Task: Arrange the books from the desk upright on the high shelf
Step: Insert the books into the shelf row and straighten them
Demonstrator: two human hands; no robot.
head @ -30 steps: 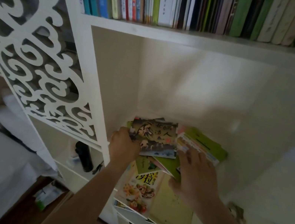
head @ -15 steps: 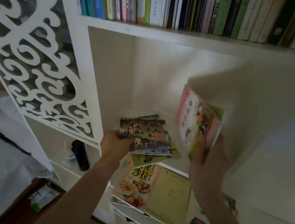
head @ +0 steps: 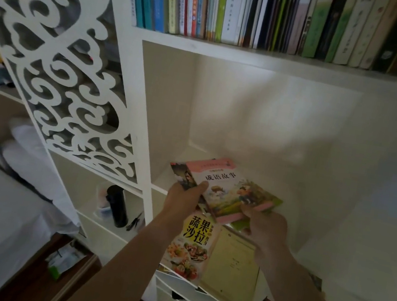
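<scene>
Pink-bordered illustrated paperback (head: 233, 191) lies flat atop stack; left hand (head: 184, 198) and right hand (head: 266, 230) grip opposite ends, high shelf overhead.

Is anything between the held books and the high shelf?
No obstacle in the space between, but the shelf is packed with upright books across the visible width. Both hands hold the stack.

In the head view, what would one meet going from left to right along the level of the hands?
black bottle → left hand → pink-edged picture book → right hand
</scene>
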